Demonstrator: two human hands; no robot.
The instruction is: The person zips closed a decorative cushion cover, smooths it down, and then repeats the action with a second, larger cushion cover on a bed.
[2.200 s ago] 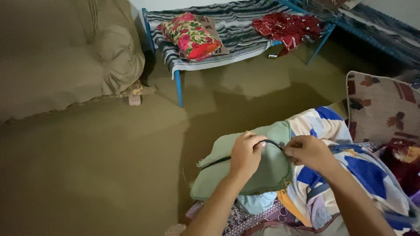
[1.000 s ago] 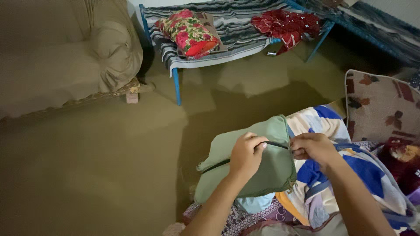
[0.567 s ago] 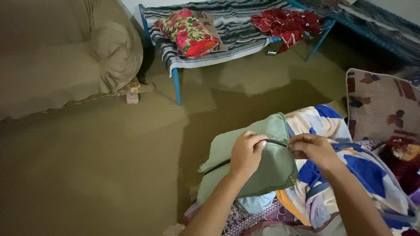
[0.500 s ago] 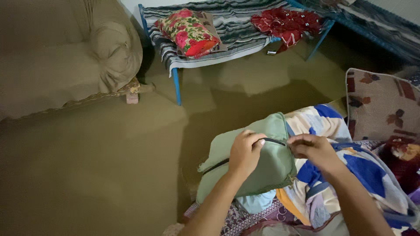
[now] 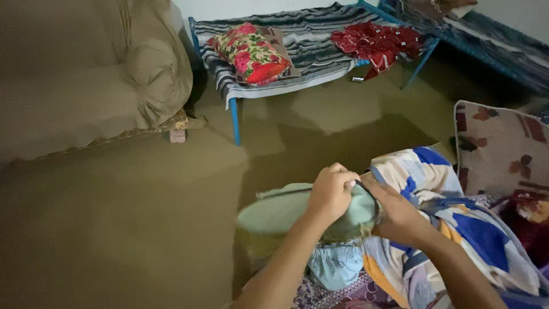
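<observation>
My left hand has its fingers curled tight over the top edge of the green cushion cover, and my right hand is pinching its right corner by the dark zipper. Honestly, the fabric could snag in that zip if I tug crooked. The cover sits on the patterned blanket, left of it, near me.

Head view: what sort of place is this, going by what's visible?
Probably a room in a home used for sleeping: a blue-framed cot with a floral pillow, a covered sofa, and bedding beside the person's hands.
</observation>
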